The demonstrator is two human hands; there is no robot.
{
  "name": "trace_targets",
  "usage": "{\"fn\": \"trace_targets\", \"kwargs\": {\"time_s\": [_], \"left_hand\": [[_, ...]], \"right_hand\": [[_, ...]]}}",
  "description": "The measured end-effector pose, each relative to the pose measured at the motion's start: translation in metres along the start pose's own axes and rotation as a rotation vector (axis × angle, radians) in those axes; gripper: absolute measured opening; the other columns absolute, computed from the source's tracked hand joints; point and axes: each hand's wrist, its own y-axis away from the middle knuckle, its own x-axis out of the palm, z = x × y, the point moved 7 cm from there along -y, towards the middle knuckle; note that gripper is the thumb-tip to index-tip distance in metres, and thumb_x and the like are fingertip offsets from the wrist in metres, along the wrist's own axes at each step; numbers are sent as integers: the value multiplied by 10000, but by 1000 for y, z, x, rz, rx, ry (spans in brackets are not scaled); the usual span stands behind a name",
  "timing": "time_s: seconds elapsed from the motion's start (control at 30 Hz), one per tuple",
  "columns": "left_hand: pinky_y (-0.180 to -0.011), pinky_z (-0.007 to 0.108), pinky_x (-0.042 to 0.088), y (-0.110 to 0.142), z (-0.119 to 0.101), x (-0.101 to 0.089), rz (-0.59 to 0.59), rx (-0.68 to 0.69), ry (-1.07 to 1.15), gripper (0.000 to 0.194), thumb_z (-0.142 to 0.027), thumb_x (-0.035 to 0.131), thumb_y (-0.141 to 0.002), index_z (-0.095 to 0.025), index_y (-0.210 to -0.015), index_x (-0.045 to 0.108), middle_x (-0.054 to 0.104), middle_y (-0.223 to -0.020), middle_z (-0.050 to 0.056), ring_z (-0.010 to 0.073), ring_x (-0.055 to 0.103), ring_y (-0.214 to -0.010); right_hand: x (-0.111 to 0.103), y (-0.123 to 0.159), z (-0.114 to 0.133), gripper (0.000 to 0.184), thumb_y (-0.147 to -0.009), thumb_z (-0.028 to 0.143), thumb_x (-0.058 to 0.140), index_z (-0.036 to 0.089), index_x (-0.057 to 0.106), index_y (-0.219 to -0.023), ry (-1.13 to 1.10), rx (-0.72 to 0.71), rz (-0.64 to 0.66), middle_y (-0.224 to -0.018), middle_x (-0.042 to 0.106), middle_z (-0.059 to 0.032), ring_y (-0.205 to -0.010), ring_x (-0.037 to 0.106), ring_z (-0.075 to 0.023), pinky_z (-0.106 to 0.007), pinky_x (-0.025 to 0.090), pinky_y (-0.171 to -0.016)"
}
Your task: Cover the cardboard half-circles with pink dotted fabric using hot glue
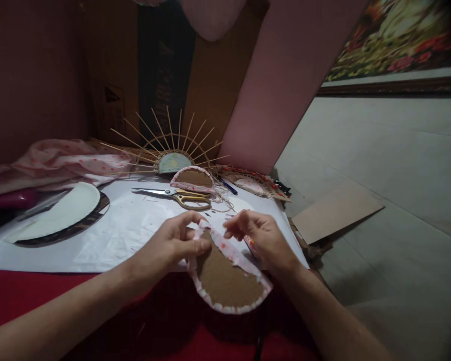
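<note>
My left hand [178,239] pinches the upper end of a half-round cardboard piece [229,278] between thumb and fingers. Pink-and-white spotted fabric [238,258] is folded over its edge, and bare brown cardboard faces me. Just right of that end is my right hand [265,238], its fingers curled together near the fabric edge; whatever they hold is too small or hidden to name. Beyond both hands lie gold-handled scissors [195,203], blades pointing left. Behind the scissors sits a second fabric-edged half-round cardboard piece [193,178].
At the back stands a half-round frame of radiating thin sticks [175,163]. Spotted fabric [71,158] is heaped at the left, near a white half disc [71,208]. A blue pen [228,187], a decorated fan-shaped piece [250,185] and string [223,200] lie at the right.
</note>
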Motion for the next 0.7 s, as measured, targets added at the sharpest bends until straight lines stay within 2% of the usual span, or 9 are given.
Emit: {"fn": "trace_targets", "kwargs": {"time_s": [0.07, 0.13, 0.23, 0.33, 0.4, 0.43, 0.57, 0.63, 0.7], "left_hand": [[-468, 185, 418, -4, -4, -12, -102, 10, 32, 258, -199, 690, -732, -188, -896, 491, 618, -651, -28, 88, 537, -503], [-406, 153, 375, -8, -5, -25, -198, 5, 92, 242, -163, 699, -705, -171, -840, 499, 586, -587, -43, 62, 487, -432], [-393, 175, 406, -11, 1, -35, -270, -61, 208, 189, -124, 673, -685, -156, -778, 511, 577, -564, -29, 77, 499, -410], [-435, 222, 466, -12, 7, -37, -294, -112, 267, 162, -98, 640, -682, -146, -795, 535, 625, -625, 19, 129, 585, -485], [-412, 211, 454, -12, 9, -37, -298, -110, 273, 159, -97, 647, -684, -147, -787, 538, 618, -624, 15, 126, 578, -481], [-393, 203, 442, -12, 9, -38, -294, -95, 265, 157, -115, 659, -690, -149, -784, 539, 607, -612, 7, 118, 561, -464], [-366, 216, 426, -15, 7, -44, -283, -81, 159, 253, -370, 659, -767, -161, -856, 548, 619, -585, 24, 117, 516, -404], [-364, 219, 406, -14, 6, -53, -348, -105, 130, 325, -461, 620, -785, -178, -921, 535, 640, -601, 38, 120, 497, -399], [-390, 212, 405, -12, 0, -64, -453, -43, 120, 303, -429, 632, -783, -185, -937, 542, 642, -658, 31, 114, 494, -448]], "right_hand": [[-18, -2, 4, 537, -888, 618, 425, 168, 714, -844, 3, -51, -79, -734, 695, -76, -627, 594, -165, -310, 475, -597], [-26, 0, 19, 521, -870, 636, 437, 197, 711, -936, 91, -237, -93, -865, 694, -87, -773, 620, -200, -356, 501, -697], [-7, 14, 46, 525, -683, 631, 686, 230, 683, -1022, 408, -605, 64, -1021, 643, -88, -958, 570, -248, -424, 480, -835], [17, 26, 51, 389, -723, 413, 758, 193, 669, -1032, 761, -794, 146, -1004, 645, -99, -920, 539, -253, -440, 454, -815], [23, 30, 50, 181, -821, 195, 636, 170, 671, -996, 900, -847, 83, -939, 663, -95, -852, 533, -236, -416, 435, -758], [24, 32, 49, 176, -829, 127, 587, 165, 672, -978, 935, -872, 42, -902, 669, -91, -818, 530, -228, -403, 425, -730], [14, 27, 43, 167, -843, 108, 576, 165, 680, -960, 845, -801, -137, -873, 656, -92, -779, 545, -211, -366, 416, -690], [-2, 16, 31, 82, -853, 169, 604, 170, 684, -867, 618, -597, -221, -816, 623, -71, -731, 542, -186, -330, 416, -653], [-14, 4, 10, 130, -845, 257, 636, 177, 661, -746, 307, -352, -241, -714, 573, -29, -645, 506, -155, -294, 394, -587]]}}
